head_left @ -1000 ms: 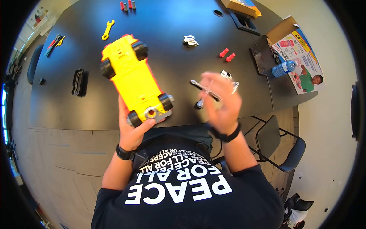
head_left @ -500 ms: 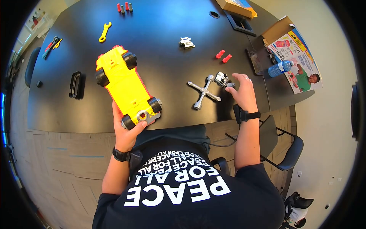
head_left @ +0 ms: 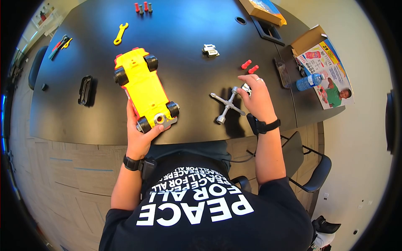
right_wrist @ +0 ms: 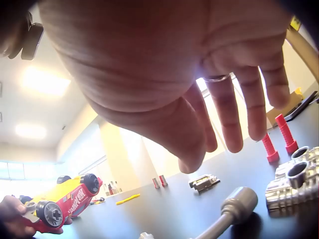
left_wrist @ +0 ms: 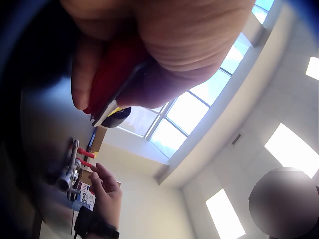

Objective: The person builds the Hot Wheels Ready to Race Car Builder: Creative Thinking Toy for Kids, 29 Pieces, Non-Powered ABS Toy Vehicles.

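My left hand [head_left: 140, 140] grips one end of a yellow and red toy car [head_left: 144, 90], thumb on its grey end piece. The car is upside down, its yellow underside and black wheels facing up. My right hand [head_left: 258, 100] hangs over the table with loosely extended fingers, nothing between them. Under it in the head view, partly hidden, sits a silver toy engine block [right_wrist: 294, 181]. Just left of that hand lies a grey four-way lug wrench [head_left: 228, 106]. Two red toy bolts [head_left: 253, 69] lie just beyond the fingertips.
Farther back are a second silver part [head_left: 210, 50], a yellow wrench [head_left: 121, 33] and several red and grey bolts [head_left: 141, 9]. A black tray-like part [head_left: 85, 90] lies at left. A water bottle [head_left: 309, 82] and a printed box [head_left: 331, 69] stand at right.
My right hand has gone from over the lug wrench to the right, then slightly back left, over the engine block. My left hand keeps its hold on the car.
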Action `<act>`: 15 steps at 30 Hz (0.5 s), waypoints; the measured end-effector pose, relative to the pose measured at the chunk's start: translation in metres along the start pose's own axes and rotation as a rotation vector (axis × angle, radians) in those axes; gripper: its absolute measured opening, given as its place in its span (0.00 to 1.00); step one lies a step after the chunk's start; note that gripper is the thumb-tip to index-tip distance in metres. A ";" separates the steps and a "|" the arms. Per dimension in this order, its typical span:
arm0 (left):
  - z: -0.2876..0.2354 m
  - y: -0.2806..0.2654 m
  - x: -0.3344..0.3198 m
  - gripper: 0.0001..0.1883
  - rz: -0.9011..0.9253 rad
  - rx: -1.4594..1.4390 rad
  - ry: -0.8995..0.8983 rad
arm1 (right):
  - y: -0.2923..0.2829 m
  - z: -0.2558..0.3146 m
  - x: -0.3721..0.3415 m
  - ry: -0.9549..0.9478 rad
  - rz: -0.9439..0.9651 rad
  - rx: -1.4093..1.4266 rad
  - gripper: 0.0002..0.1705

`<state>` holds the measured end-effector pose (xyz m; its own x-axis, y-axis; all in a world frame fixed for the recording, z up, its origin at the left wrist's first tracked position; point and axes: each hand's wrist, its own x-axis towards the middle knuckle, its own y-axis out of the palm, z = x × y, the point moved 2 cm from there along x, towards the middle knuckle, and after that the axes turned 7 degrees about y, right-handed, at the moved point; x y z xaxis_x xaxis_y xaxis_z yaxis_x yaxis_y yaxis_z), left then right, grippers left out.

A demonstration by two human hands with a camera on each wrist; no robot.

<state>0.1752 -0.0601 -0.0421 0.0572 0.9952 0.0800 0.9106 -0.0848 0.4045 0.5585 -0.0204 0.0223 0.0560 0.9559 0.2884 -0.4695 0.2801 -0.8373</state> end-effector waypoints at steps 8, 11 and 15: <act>0.008 -0.008 0.001 0.65 0.014 -0.068 0.009 | 0.004 0.013 -0.002 0.035 0.045 0.110 0.21; 0.009 -0.012 0.001 0.65 0.019 -0.029 0.012 | 0.007 0.014 -0.007 0.047 0.012 0.130 0.20; 0.002 -0.004 0.000 0.64 0.019 -0.081 -0.029 | -0.011 0.013 0.001 0.022 -0.096 0.114 0.20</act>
<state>0.1723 -0.0594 -0.0456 0.0872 0.9942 0.0627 0.8731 -0.1066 0.4758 0.5521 -0.0235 0.0378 0.1246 0.9272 0.3533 -0.5579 0.3599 -0.7478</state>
